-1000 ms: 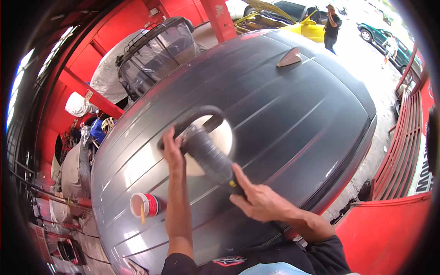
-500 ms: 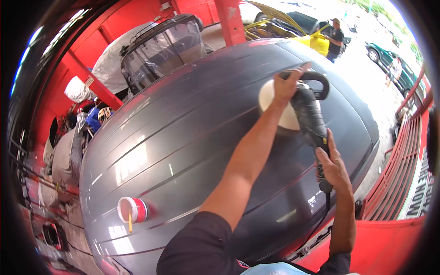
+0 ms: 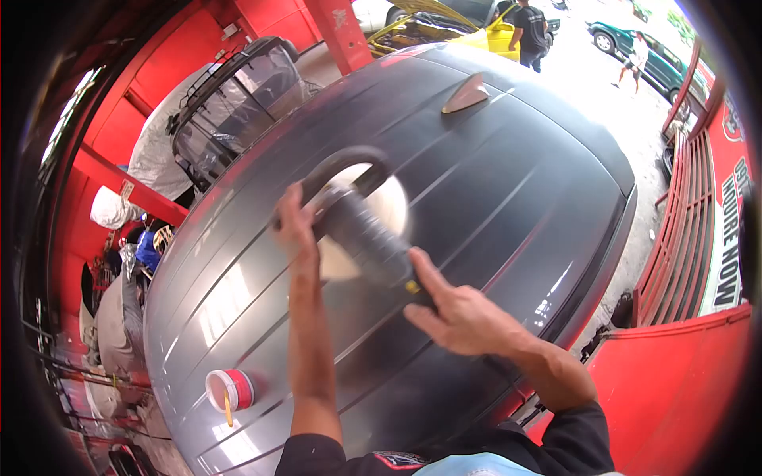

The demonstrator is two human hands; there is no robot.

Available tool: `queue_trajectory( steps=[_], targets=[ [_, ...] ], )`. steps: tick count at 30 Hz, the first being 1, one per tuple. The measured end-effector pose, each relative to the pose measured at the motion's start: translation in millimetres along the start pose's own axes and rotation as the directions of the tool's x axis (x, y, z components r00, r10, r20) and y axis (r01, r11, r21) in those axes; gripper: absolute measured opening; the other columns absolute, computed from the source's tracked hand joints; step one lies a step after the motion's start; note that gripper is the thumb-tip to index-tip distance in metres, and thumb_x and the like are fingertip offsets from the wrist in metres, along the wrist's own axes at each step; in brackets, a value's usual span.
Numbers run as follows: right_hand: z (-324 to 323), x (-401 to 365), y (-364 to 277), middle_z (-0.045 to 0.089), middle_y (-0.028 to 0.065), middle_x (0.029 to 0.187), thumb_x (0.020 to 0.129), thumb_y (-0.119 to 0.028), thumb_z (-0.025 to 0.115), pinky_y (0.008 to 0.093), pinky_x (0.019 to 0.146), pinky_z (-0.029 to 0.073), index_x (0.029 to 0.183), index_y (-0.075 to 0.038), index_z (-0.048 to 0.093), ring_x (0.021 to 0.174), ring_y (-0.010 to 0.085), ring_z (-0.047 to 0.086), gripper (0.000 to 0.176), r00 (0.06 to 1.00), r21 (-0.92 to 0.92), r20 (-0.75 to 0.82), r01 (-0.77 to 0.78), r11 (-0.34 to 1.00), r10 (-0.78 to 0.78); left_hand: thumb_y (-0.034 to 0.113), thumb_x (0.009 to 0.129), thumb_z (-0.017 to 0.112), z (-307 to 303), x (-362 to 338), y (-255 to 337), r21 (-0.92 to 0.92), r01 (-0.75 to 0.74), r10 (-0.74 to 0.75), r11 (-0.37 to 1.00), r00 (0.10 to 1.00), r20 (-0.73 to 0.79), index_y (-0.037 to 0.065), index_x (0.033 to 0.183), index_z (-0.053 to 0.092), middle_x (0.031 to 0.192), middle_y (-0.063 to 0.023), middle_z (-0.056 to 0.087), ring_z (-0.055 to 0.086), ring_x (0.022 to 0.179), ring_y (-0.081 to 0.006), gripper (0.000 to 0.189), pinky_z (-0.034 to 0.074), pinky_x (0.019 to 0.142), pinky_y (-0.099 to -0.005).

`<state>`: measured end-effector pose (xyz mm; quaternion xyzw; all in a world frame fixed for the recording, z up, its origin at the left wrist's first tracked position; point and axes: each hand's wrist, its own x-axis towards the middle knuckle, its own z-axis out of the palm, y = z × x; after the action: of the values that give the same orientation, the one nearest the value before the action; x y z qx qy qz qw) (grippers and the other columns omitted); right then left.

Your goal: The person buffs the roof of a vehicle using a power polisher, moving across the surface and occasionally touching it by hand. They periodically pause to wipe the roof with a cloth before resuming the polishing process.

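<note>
polisher (image 3: pixel 361 234) 1 | hands 2: left hand (image 3: pixel 294 218), right hand (image 3: pixel 460 317) | red tub (image 3: pixel 230 389) 1 | shark-fin antenna (image 3: pixel 467 94) 1

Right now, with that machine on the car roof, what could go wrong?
The open tub sits on the roof near its edge; a sweep of the polisher, held by left hand and right hand, might knock it off. The pad could also snag the fin antenna further up.

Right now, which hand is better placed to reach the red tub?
Left, probably. The left hand grips the polisher by its loop, on the same side as the tub; the right hand holds the rear grip, farther off, and would have to cross the left arm.
</note>
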<state>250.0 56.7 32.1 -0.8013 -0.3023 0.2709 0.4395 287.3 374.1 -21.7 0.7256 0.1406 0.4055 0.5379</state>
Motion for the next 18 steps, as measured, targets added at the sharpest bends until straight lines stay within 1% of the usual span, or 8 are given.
queue_trajectory(
  steps=[1, 5, 7, 9, 11, 12, 15, 18],
  targets=[
    [5, 1, -9, 0.066, 0.0354, 0.094, 0.098, -0.032, 0.055, 0.0515, 0.080, 0.049, 0.158, -0.007, 0.009, 0.088, 0.0539, 0.064, 0.079, 0.992, 0.022, 0.124, -0.003, 1.000, 0.000, 0.016, 0.098, 0.059, -25, -3, -10, -0.145, 0.110, -0.122, 0.983, 0.990, -0.074, 0.000, 0.129, 0.062, 0.129, -0.0125, 0.060, 0.059, 0.113, -0.0207, 0.035, 0.050, 0.089, -0.0311],
    [38, 12, -13, 0.064, 0.0345, 0.084, 0.099, -0.032, 0.054, 0.0518, 0.079, 0.049, 0.157, -0.006, 0.010, 0.085, 0.0522, 0.064, 0.077, 0.966, 0.009, 0.197, 0.169, 0.986, -0.168, 0.030, 0.100, 0.057, -123, -36, -16, -0.237, 0.190, -0.251, 0.953, 0.932, -0.262, 0.003, 0.132, 0.058, 0.127, -0.0105, 0.055, 0.058, 0.100, -0.0193, 0.042, 0.048, 0.080, -0.0275],
    [49, 17, -19, 0.064, 0.0319, 0.081, 0.100, -0.032, 0.053, 0.0532, 0.077, 0.048, 0.157, -0.006, 0.010, 0.083, 0.0498, 0.065, 0.076, 0.914, -0.001, 0.357, 0.205, 0.979, -0.191, 0.034, 0.099, 0.058, -145, -59, -4, -0.180, 0.095, -0.163, 0.979, 0.895, -0.415, 0.002, 0.127, 0.059, 0.108, -0.0071, 0.057, 0.055, 0.090, -0.0141, 0.043, 0.044, 0.071, -0.0256],
    [66, 22, -17, 0.065, 0.0297, 0.080, 0.099, -0.032, 0.051, 0.0525, 0.075, 0.049, 0.157, -0.006, 0.010, 0.080, 0.0474, 0.066, 0.076, 0.901, 0.033, 0.360, 0.247, 0.968, -0.242, 0.036, 0.098, 0.059, -167, -74, 17, -0.273, 0.138, -0.246, 0.952, 0.876, -0.415, 0.004, 0.105, 0.061, 0.081, 0.0002, 0.048, 0.048, 0.074, -0.0088, 0.032, 0.038, 0.064, -0.0244],
    [77, 26, -16, 0.065, 0.0274, 0.079, 0.099, -0.031, 0.050, 0.0517, 0.073, 0.050, 0.157, -0.006, 0.010, 0.076, 0.0451, 0.066, 0.076, 0.885, 0.065, 0.361, 0.291, 0.955, -0.294, 0.036, 0.097, 0.060, -155, -79, 42, -0.302, 0.082, -0.227, 0.950, 0.845, -0.483, 0.012, 0.081, 0.052, 0.068, 0.0052, 0.031, 0.038, 0.063, -0.0064, 0.030, 0.031, 0.058, -0.0239],
    [81, 26, -17, 0.066, 0.0268, 0.079, 0.099, -0.031, 0.049, 0.0511, 0.073, 0.051, 0.158, -0.006, 0.010, 0.075, 0.0445, 0.066, 0.075, 0.878, 0.076, 0.370, 0.298, 0.952, -0.304, 0.035, 0.096, 0.062, -153, -80, 47, -0.347, 0.051, -0.229, 0.937, 0.836, -0.498, 0.018, 0.069, 0.039, 0.065, 0.0063, 0.029, 0.035, 0.058, -0.0068, 0.039, 0.030, 0.056, -0.0234],
    [86, 26, -11, 0.066, 0.0260, 0.080, 0.100, -0.032, 0.048, 0.0500, 0.073, 0.052, 0.158, -0.006, 0.009, 0.074, 0.0434, 0.066, 0.075, 0.877, 0.085, 0.336, 0.334, 0.939, -0.343, 0.033, 0.095, 0.063, -145, -73, 46, -0.334, 0.055, -0.211, 0.941, 0.867, -0.451, 0.019, 0.067, 0.036, 0.063, 0.0065, 0.029, 0.035, 0.059, -0.0061, 0.042, 0.029, 0.056, -0.0239],
    [68, 17, -10, 0.066, 0.0264, 0.080, 0.100, -0.032, 0.049, 0.0501, 0.074, 0.052, 0.158, -0.006, 0.008, 0.075, 0.0437, 0.067, 0.076, 0.915, 0.068, 0.322, 0.234, 0.970, -0.243, 0.032, 0.095, 0.063, -132, -48, 19, -0.373, 0.067, -0.209, 0.925, 0.911, -0.356, 0.017, 0.070, 0.042, 0.064, 0.0062, 0.030, 0.034, 0.060, -0.0064, 0.036, 0.028, 0.057, -0.0244]
  ],
)
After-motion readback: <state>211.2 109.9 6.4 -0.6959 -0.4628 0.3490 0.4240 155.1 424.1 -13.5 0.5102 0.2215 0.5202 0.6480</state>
